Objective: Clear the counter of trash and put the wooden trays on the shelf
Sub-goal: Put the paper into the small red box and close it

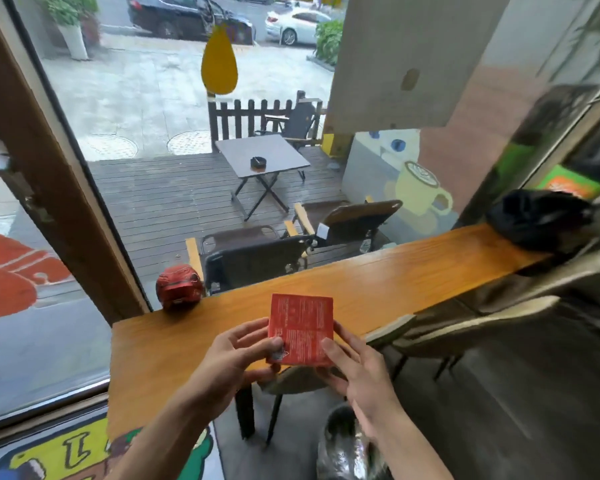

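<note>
A flat red packet (302,323) with white print is held upright over the near edge of the wooden counter (395,275). My left hand (236,362) pinches its lower left edge with thumb and fingers. My right hand (357,372) holds its lower right edge, thumb on the front. A crumpled red wrapper (179,286) lies on the counter's far left corner, by the window. No wooden tray is in view.
A black bag (534,216) sits at the counter's right end. Stools (471,323) stand under and beside the counter on the right. Below my right wrist is a bin with a shiny clear liner (347,448). Glass windows back the counter.
</note>
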